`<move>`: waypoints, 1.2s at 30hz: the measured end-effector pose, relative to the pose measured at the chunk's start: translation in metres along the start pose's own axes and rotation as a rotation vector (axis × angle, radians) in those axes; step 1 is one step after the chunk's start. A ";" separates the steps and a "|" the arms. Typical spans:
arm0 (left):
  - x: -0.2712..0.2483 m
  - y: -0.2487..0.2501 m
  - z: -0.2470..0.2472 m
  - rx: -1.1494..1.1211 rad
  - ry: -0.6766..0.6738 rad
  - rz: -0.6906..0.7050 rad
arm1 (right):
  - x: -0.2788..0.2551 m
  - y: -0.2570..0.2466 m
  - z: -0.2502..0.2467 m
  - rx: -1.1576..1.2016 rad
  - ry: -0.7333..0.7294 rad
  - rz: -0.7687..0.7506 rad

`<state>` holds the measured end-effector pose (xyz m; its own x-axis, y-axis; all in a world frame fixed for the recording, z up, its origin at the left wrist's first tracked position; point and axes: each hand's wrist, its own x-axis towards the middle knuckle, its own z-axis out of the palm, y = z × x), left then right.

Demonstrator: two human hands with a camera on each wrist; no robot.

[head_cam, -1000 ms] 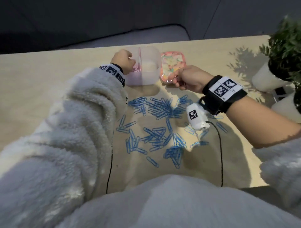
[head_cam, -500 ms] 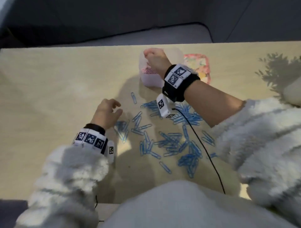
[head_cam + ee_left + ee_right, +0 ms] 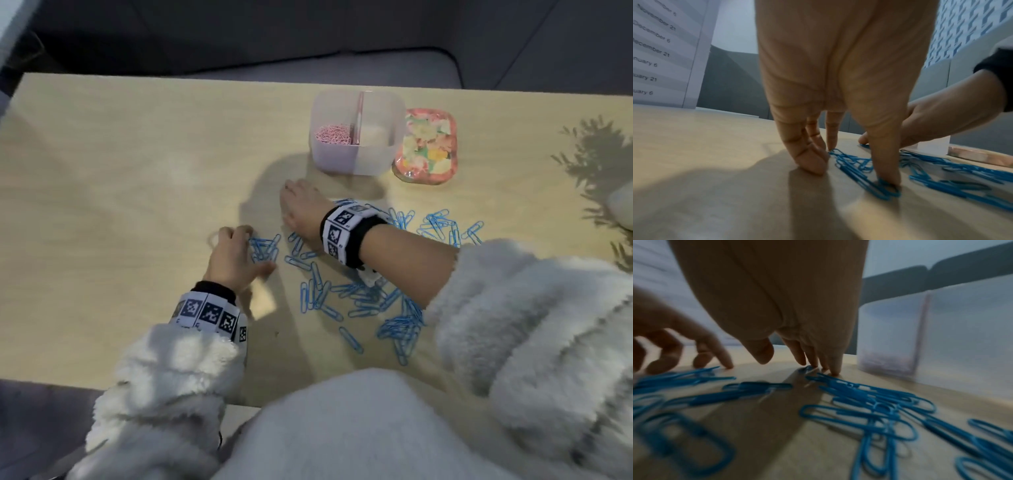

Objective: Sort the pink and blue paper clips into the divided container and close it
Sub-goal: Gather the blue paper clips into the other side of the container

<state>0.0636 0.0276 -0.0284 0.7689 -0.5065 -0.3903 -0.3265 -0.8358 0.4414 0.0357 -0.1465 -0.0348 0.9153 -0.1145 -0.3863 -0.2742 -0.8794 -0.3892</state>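
Observation:
A translucent divided container (image 3: 356, 161) stands open at the table's far side, with pink paper clips (image 3: 334, 134) in its left compartment; the right compartment looks empty. Many blue paper clips (image 3: 359, 298) lie scattered in front of it. My left hand (image 3: 253, 253) stands on its fingertips (image 3: 813, 164), thumb and straight fingers on either side of a small bunch of blue clips (image 3: 855, 165). My right hand (image 3: 294, 205) is just right of it, straight fingertips (image 3: 833, 368) touching the table at the edge of another bunch (image 3: 863, 392). Neither hand has lifted a clip.
The container's floral pink lid (image 3: 426, 145) lies flat just right of the container. A white pot (image 3: 621, 205) sits at the right table edge, a plant's shadow beside it. The container wall (image 3: 941, 331) is close to my right fingers. Bare wood (image 3: 120, 192) lies to the left.
My right hand has come back from the container down to the blue clips on the table. My left hand has stayed by the left bunch, fingers now planted around it.

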 end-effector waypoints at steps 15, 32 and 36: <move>-0.004 0.018 0.014 0.048 -0.010 0.189 | -0.060 0.020 0.018 -0.139 0.099 -0.051; 0.006 0.047 0.023 0.137 -0.128 0.306 | -0.077 0.015 0.029 -0.004 0.116 0.103; 0.009 0.053 0.025 0.170 -0.117 0.352 | -0.081 0.029 0.020 0.111 0.074 0.147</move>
<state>0.0390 -0.0267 -0.0288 0.5292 -0.7804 -0.3331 -0.6522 -0.6252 0.4287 -0.0519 -0.1535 -0.0317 0.8810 -0.2749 -0.3851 -0.4336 -0.7948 -0.4246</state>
